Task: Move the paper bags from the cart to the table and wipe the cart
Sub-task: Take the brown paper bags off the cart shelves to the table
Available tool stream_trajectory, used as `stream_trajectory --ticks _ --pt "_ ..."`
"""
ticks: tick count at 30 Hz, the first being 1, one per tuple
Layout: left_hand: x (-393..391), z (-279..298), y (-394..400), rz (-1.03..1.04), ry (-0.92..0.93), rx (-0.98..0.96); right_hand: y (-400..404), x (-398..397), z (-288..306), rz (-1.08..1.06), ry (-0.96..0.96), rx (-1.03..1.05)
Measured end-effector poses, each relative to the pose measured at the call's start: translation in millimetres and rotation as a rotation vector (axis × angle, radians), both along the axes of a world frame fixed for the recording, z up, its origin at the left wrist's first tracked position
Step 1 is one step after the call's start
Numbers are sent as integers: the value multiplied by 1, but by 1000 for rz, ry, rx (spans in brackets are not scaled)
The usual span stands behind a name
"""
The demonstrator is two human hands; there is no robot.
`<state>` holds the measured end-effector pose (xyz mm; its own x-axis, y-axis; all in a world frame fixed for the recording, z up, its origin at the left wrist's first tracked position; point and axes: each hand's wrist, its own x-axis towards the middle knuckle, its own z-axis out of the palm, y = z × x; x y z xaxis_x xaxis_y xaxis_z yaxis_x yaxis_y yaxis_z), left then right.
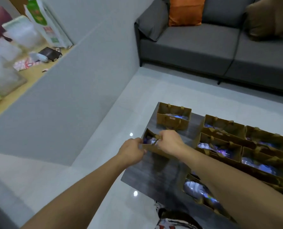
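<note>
Gripping a brown paper bag [151, 147] at the dark table's [155, 176] far left corner, both hands curl closed. The left hand [132, 150] pinches its rim; the right hand [168, 141] holds its handles.

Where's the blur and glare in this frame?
Head view: top-left shelf clutter is motion-smeared; two lamp glints on the floor; bag contents blow out bluish-white; wide-angle bends the wall edges. Hands and held bag stay fairly sharp.

Paper bags [246, 146] crowd the tabletop [155, 172], most at right, one at its left edge; a sofa [203, 43] stands behind
</note>
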<state>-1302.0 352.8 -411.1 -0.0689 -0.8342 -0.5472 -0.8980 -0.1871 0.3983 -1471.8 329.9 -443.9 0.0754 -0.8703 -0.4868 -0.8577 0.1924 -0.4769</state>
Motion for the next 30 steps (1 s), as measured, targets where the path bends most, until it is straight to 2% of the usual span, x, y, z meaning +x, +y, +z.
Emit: stream_trajectory --ticks 9,15,22,30 --pt "-14 -31 -57 -96 -63 112 -63 -40 -57 -140 23 112" --pt "-20 -47 -74 -106 -74 156 -79 -55 -74 -235 30 69" --pt "-21 -68 -79 -19 -18 147 -82 -23 -78 -100 5 -30" --pt "32 -84 -31 161 17 217 -43 54 -96 250 -16 203"
